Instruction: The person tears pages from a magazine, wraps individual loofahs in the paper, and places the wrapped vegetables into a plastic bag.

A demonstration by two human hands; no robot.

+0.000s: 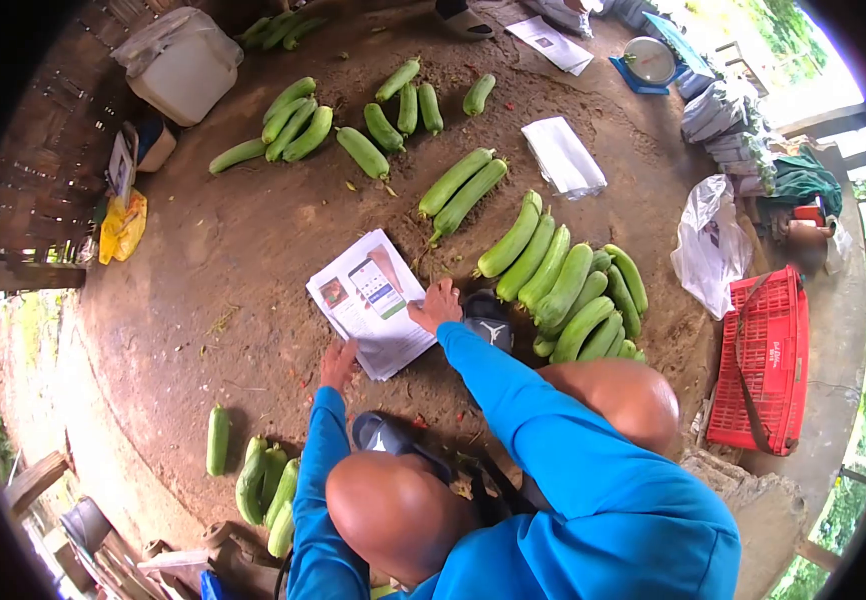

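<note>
A stack of printed paper sheets (368, 300) lies on the dirt floor in front of me, with a picture of a phone on the top one. My left hand (338, 364) rests at the lower left edge of the stack, fingers apart and holding nothing. At the right edge of the stack, my right hand (439, 306) touches the paper with its fingers spread. Right of that hand, a large group of green gourds (564, 284) lies in a row. Two long gourds (465, 192) lie just beyond the paper.
More gourds (298, 122) lie farther off, others (265, 480) at the lower left. A folded white sheet (564, 156) lies beyond the long gourds. At the right are a plastic bag (710, 240), a red crate (759, 365) and a scale (650, 62). A white container (179, 68) stands upper left.
</note>
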